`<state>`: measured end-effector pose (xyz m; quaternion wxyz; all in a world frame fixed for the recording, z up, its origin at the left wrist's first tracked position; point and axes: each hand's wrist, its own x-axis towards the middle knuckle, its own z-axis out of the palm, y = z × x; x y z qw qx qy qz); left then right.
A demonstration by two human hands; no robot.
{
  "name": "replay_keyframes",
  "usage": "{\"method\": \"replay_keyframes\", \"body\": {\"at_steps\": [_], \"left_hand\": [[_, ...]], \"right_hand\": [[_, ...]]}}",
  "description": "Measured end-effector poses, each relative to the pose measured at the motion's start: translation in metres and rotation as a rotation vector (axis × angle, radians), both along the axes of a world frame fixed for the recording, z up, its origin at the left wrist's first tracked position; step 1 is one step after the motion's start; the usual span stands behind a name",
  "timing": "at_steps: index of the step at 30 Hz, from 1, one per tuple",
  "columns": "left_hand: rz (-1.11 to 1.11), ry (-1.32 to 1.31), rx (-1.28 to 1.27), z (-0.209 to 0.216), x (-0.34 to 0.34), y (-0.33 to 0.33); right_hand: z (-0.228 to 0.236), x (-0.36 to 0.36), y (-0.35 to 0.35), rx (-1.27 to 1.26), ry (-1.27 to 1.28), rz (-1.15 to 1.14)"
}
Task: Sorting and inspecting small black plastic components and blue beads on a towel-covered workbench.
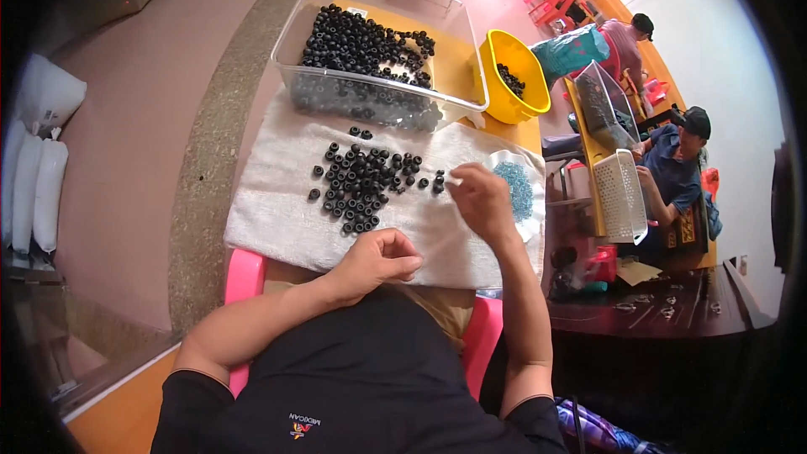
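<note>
My left hand (380, 259) is at the near edge of a white cloth (265, 202), its thumb and forefinger brought together. Whatever may be between those fingertips is too small to make out. My right hand (483, 202) hovers farther right, fingers bent and pinched beside a few stray black beads; any tiny thing in them cannot be told. A loose pile of round black beads with holes (357, 181) covers the middle of the cloth. To the right, partly behind my right hand, a white dish (503, 156) holds small light-blue beads (514, 185).
Beyond the cloth stands a large clear plastic bin (307, 88) with many black beads. A yellow tub (528, 105) beside it holds more. At right, a person (679, 155) sits near a white perforated basket (620, 197). White sacks (38, 189) stand far left.
</note>
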<state>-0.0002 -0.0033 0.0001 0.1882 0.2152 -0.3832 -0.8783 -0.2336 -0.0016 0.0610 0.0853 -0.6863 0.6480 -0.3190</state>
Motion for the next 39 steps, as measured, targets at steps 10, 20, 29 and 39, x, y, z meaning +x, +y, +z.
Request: {"method": "replay_keyframes", "body": {"at_steps": [10,20,29,39], "left_hand": [[-0.002,-0.013,0.002,-0.003,0.000,0.003],[0.006,-0.001,0.009,-0.002,0.001,0.002],[0.006,0.003,0.009,-0.001,0.000,0.003],[0.109,0.084,0.281,0.006,0.002,0.001]], "right_hand": [[-0.015,0.024,-0.003,0.028,0.261,0.072],[-0.017,0.042,-0.007,0.032,0.254,0.042],[-0.024,0.035,-0.006,0.149,0.341,-0.045],[-0.002,0.059,0.042,0.110,-0.260,-0.003]]}}
